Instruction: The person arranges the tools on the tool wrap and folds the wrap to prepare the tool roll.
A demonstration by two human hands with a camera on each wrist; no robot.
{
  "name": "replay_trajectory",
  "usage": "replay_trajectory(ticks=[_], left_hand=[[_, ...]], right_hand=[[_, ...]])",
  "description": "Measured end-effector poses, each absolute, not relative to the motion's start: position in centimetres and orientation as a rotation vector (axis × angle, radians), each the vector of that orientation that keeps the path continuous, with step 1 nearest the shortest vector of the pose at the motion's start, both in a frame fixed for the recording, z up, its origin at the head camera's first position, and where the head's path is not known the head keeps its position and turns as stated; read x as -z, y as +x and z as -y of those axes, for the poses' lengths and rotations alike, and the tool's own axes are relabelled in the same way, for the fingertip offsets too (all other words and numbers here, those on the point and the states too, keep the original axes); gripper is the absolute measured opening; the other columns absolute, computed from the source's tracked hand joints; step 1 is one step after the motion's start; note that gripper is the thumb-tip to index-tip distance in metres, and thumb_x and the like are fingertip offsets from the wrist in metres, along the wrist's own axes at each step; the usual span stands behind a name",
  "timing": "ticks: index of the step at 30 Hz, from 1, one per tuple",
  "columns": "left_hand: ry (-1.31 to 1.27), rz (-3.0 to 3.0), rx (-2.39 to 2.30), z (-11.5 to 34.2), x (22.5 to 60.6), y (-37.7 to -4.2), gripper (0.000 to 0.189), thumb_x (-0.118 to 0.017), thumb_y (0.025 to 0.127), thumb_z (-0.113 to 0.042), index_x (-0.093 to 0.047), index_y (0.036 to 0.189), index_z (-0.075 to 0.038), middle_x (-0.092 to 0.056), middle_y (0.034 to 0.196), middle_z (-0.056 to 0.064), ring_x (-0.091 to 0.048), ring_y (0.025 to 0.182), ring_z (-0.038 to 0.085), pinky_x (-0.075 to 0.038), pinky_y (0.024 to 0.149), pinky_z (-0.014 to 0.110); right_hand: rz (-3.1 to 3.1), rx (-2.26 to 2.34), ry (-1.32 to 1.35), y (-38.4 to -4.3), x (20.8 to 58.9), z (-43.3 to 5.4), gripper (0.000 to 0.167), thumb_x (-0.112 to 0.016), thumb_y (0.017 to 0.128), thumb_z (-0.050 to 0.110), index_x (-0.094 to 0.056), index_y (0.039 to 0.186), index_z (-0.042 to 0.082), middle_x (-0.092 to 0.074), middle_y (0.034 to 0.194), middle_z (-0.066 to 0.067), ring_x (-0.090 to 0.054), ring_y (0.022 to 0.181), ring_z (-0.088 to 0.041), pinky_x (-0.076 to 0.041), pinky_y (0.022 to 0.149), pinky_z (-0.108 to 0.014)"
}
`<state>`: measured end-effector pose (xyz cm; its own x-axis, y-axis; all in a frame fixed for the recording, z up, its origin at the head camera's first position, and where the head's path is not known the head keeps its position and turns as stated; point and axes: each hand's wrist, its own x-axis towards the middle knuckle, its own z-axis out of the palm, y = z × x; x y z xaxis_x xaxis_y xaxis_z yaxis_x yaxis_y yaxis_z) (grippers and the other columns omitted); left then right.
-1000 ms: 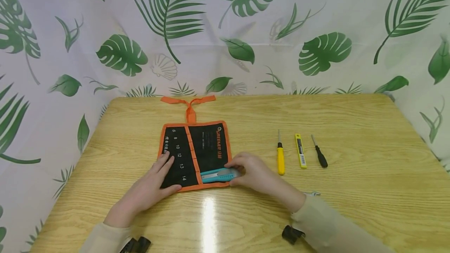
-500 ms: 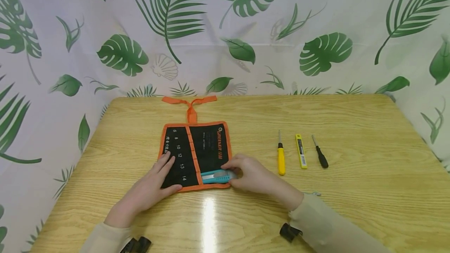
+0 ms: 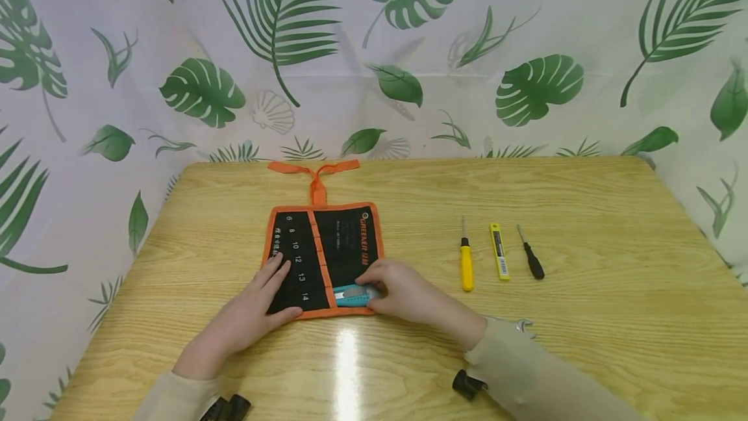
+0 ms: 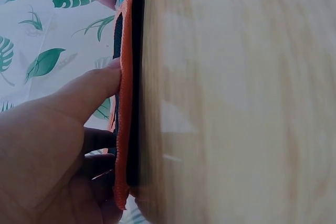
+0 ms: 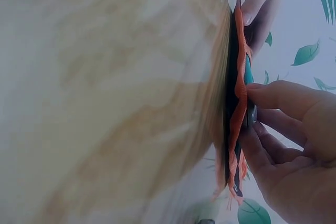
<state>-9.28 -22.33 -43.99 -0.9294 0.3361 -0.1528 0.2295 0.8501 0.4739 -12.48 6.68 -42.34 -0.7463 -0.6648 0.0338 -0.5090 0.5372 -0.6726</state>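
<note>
A black tool pouch [image 3: 350, 239] with orange trim lies unfolded on the table, small numbers printed on its left panel. My left hand [image 3: 248, 307] rests on that panel, fingers spread and thumb along the near edge, as the left wrist view also shows. Along the pouch's near right part lies a teal utility knife [image 3: 350, 296]. My right hand [image 3: 403, 291] pinches its right end between thumb and fingers. The knife's left end meets the orange pocket strip [image 3: 323, 258], and anything beyond the strip is hidden. From the right wrist side, the thumb and fingers press close at the pouch's edge.
To the right stand in a row a yellow-handled screwdriver [image 3: 466, 262], a narrow yellow blade case [image 3: 499, 252] and a black-handled screwdriver [image 3: 532, 255]. A wrench [image 3: 524, 327] is partly covered by the right forearm. Orange ties [image 3: 315, 177] stretch toward the table's far edge.
My right hand has slid left with the utility knife, whose left end has gone further under the pocket strip. More of the wrench shows. My left hand has stayed put.
</note>
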Motion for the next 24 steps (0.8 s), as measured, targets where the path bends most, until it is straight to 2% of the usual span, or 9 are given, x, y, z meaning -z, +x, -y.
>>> replay_trajectory(ticks=[5,11,24], left_hand=[[0.436,-2.793,-0.684,22.3,43.9,-9.3,0.089,-0.059,0.088,-0.057,-0.021,0.153,-0.011,-0.009,0.159,0.009,-0.013,0.143,0.031,-0.032,0.104,0.055],[0.435,-2.788,-0.701,22.2,43.8,-9.3,0.088,-0.060,0.088,-0.055,-0.022,0.153,-0.009,-0.010,0.159,0.009,-0.014,0.143,0.032,-0.032,0.104,0.055],[0.448,-2.786,-0.705,22.2,44.0,-9.3,0.088,-0.058,0.089,-0.057,-0.021,0.153,-0.010,-0.009,0.159,0.009,-0.014,0.143,0.034,-0.032,0.104,0.055]], right_hand=[[-2.562,0.984,-1.014,-12.6,42.4,-6.3,0.031,-0.074,0.081,0.004,-0.070,0.111,0.000,-0.063,0.104,-0.007,-0.051,0.077,-0.013,-0.044,0.062,-0.021],[-2.565,0.951,-1.016,-12.7,42.5,-5.8,0.031,-0.075,0.081,0.008,-0.070,0.112,0.003,-0.063,0.106,-0.005,-0.056,0.085,-0.014,-0.047,0.068,-0.022],[-2.561,0.934,-1.003,-12.7,42.2,-4.9,0.029,-0.074,0.080,0.004,-0.071,0.109,0.001,-0.063,0.102,-0.005,-0.057,0.086,-0.015,-0.047,0.068,-0.022]])
